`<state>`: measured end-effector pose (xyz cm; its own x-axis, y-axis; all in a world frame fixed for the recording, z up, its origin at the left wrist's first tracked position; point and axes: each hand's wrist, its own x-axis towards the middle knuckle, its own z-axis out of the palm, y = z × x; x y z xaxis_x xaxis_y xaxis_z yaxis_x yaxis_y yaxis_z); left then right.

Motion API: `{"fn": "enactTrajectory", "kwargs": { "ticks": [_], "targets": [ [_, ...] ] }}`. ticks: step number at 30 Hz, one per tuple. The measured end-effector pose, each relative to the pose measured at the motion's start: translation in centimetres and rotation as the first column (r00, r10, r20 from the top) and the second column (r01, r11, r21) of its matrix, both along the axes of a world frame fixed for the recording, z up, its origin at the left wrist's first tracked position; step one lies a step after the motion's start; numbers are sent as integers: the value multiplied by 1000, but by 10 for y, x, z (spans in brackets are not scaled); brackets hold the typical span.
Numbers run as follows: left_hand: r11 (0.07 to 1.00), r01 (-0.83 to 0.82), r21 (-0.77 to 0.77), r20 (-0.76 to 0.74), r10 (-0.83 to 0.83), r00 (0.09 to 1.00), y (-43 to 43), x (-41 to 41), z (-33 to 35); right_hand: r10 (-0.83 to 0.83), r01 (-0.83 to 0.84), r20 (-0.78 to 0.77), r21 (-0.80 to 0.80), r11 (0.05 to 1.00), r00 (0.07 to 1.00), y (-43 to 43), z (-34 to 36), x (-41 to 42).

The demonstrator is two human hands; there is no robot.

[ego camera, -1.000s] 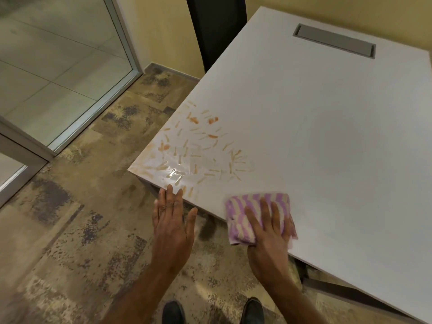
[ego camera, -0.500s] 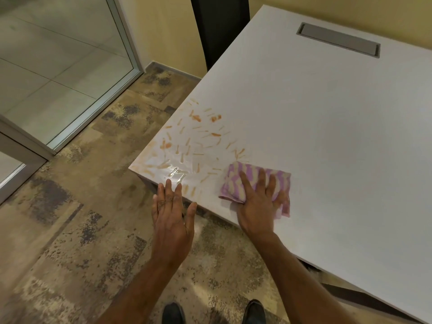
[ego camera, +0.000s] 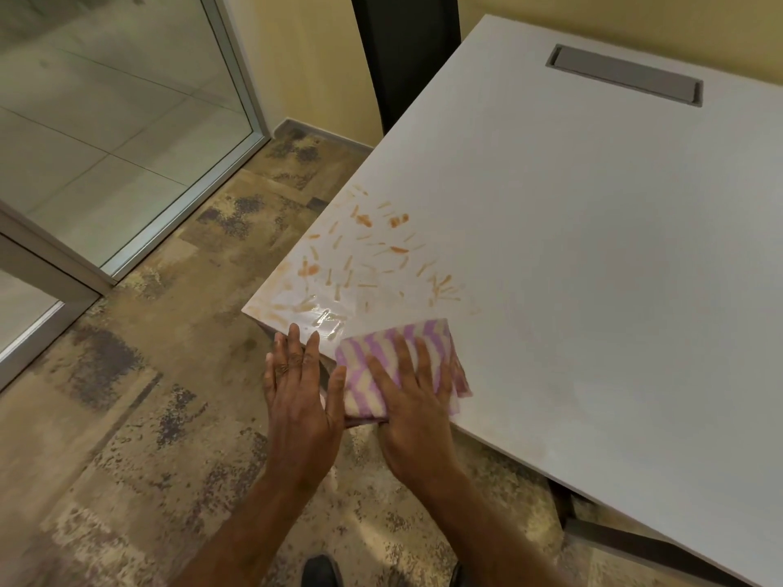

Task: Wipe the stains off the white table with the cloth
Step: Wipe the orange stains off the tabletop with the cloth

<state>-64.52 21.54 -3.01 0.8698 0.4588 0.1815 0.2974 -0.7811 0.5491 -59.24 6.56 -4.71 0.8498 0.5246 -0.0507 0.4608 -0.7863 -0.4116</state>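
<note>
Right hand [ego camera: 413, 400] presses flat on the cloth [ego camera: 402, 366] at the white table [ego camera: 593, 247] edge; stains [ego camera: 364, 264] at 11 o'clock. Left hand [ego camera: 298, 400] spread, grasping nothing.

Folded purple-and-cream zigzag cloth [ego camera: 398, 366] at white table [ego camera: 593, 256] near edge, orange stains [ego camera: 364, 256] smeared beside corner

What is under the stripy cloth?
The cloth lies on the white table at its near edge, with the right hand pressed flat on top. Orange stains show beyond it. Any stains beneath the cloth are covered, so I cannot tell.
</note>
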Motion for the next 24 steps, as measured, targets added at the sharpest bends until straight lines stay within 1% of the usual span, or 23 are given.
{"fn": "enactTrajectory", "kwargs": {
  "ticks": [4,8,13,17,21,24],
  "targets": [
    [1000,-4,1,-22,4,1000,4,0,-1,-141,140,16,30,990,990,-38,2,-17],
    [1000,-10,-6,-52,10,999,13,-2,-2,-250,252,105,-7,968,963,-71,-7,-7],
    [1000,-27,-12,-69,26,997,24,-3,-8,-354,356,59,-38,934,933,-46,-10,15],
    [1000,-30,-8,-76,30,997,32,-2,-12,-359,361,30,-88,929,933,-13,-7,34],
    [999,-43,-20,-58,42,997,43,-1,-14,-336,339,58,-66,938,940,23,-4,46],
    [999,-50,-12,-50,49,998,51,-4,-14,-272,277,77,-51,960,959,53,-3,51]
  ]
}}
